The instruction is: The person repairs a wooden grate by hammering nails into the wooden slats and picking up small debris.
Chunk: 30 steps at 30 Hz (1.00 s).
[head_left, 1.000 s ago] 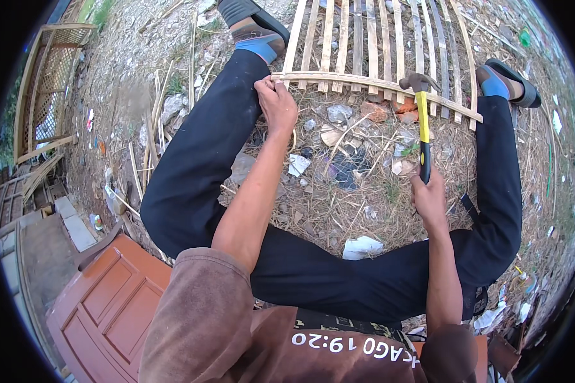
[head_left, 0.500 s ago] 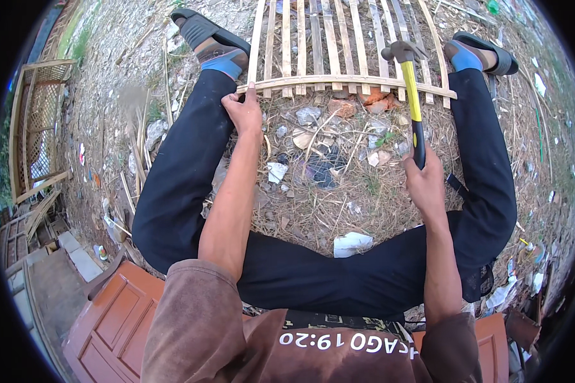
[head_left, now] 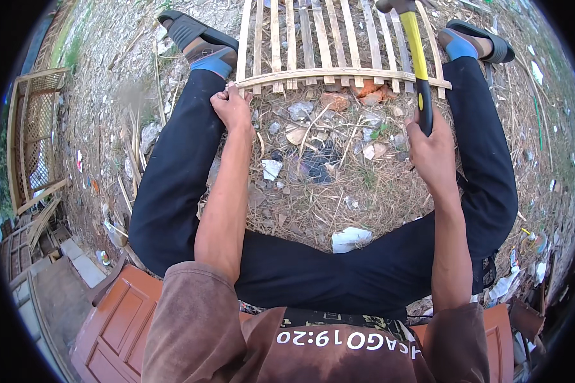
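Observation:
My right hand (head_left: 436,153) is wrapped round the black grip of a claw hammer (head_left: 416,48) with a yellow shaft. The hammer's metal head is raised at the top edge of view, over the right side of a slatted wooden panel (head_left: 326,39). Several narrow strips run lengthwise in that panel, and a thin, slightly bowed crosspiece (head_left: 338,72) lies over their near ends. At its left end my left hand (head_left: 234,110) is closed, thumb and fingers pinching the corner where crosspiece and outer strip meet. Whether a nail is there cannot be made out.
My outstretched legs (head_left: 172,159) flank the panel, with sandalled feet beside it. Orange brick pieces (head_left: 369,89), stones and dry grass lie under and before its near edge. A lattice frame (head_left: 38,131) stands far left; a reddish-brown panelled door (head_left: 118,319) lies behind me.
My right hand has lifted the hammer, its head rising toward the top edge. My left hand's grip has shifted at the panel's corner, the fingers now drawn in. The view has shifted slightly.

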Tool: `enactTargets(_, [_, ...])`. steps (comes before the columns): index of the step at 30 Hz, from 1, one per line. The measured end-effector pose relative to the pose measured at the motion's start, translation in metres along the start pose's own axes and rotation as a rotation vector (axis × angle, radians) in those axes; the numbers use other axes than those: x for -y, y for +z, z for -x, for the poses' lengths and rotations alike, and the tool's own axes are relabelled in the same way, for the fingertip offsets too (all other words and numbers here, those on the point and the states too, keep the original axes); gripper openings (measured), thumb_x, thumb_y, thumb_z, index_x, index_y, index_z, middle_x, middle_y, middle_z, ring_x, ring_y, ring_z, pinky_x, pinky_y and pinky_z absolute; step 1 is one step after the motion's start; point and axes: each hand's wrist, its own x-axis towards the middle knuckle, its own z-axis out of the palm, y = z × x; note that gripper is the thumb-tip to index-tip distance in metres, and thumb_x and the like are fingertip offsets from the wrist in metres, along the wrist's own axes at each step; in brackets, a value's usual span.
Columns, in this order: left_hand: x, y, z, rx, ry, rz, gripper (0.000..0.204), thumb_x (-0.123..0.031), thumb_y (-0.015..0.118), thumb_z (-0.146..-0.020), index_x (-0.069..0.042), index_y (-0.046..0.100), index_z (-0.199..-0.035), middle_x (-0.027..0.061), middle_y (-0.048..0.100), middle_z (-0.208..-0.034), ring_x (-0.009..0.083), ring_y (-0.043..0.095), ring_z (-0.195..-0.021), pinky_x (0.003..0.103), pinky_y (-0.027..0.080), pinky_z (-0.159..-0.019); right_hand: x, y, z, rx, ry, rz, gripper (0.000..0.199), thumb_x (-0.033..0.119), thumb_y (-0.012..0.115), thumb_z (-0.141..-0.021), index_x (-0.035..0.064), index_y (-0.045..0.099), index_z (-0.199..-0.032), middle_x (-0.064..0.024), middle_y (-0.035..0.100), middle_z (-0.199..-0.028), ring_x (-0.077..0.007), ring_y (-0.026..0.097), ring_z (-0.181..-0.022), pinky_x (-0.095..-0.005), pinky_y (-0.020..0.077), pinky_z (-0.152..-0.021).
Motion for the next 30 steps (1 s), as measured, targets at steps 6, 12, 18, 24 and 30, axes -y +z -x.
enactTargets(6, [-0.011, 0.010, 0.004, 0.015, 0.021, 0.039, 0.026, -0.008, 0.059, -0.095, -0.006, 0.033, -0.093, 0.0100, 0.048, -0.094, 0.0217, 0.061, -0.080, 0.038, 0.064, -0.068, -0.067, 0.037, 0.008, -0.089, -0.072, -0.049, 0.013, 0.008, 0.058, -0.090, -0.0002, 0.058, -0.099, -0.0048, 0.053, -0.067, -0.0125, 0.051, -0.060, -0.0326, 0.0411, -0.057])
enactTargets(12, [-0.020, 0.008, 0.010, -0.002, 0.017, -0.045, 0.028, -0.010, 0.059, -0.094, -0.004, 0.031, -0.093, 0.0118, 0.047, -0.095, 0.0232, 0.061, -0.083, 0.040, 0.064, -0.069, -0.055, 0.024, 0.004, -0.004, 0.143, -0.078, 0.009, 0.007, 0.057, -0.088, -0.0003, 0.054, -0.093, -0.0051, 0.053, -0.067, -0.0129, 0.052, -0.059, -0.0335, 0.0414, -0.056])
enactTargets(18, [-0.021, 0.008, -0.002, 0.058, -0.023, -0.056, 0.030, -0.010, 0.061, -0.093, -0.006, 0.031, -0.096, 0.0093, 0.047, -0.097, 0.0178, 0.059, -0.083, 0.035, 0.062, -0.064, -0.011, 0.002, 0.008, -0.102, 0.041, -0.373, 0.010, 0.006, 0.060, -0.090, 0.0032, 0.051, -0.088, 0.0008, 0.050, -0.066, -0.0070, 0.046, -0.057, -0.0273, 0.0376, -0.052])
enactTargets(24, [-0.017, 0.010, 0.000, 0.060, -0.085, -0.037, 0.032, -0.010, 0.063, -0.093, -0.007, 0.031, -0.096, 0.0079, 0.049, -0.095, 0.0169, 0.059, -0.082, 0.032, 0.060, -0.061, -0.046, 0.011, 0.035, -0.071, 0.137, -0.327, 0.007, 0.006, 0.060, -0.090, 0.0036, 0.054, -0.091, 0.0027, 0.049, -0.065, -0.0054, 0.046, -0.057, -0.0263, 0.0369, -0.052])
enactTargets(30, [-0.006, 0.002, -0.004, 0.048, -0.052, -0.067, 0.038, -0.008, 0.068, -0.092, -0.004, 0.033, -0.105, 0.0076, 0.050, -0.095, 0.0142, 0.058, -0.077, 0.027, 0.055, -0.056, -0.074, 0.016, 0.078, -0.032, 0.302, -0.494, 0.008, 0.006, 0.060, -0.090, 0.0053, 0.052, -0.091, 0.0026, 0.048, -0.065, -0.0054, 0.047, -0.054, -0.0251, 0.0366, -0.049])
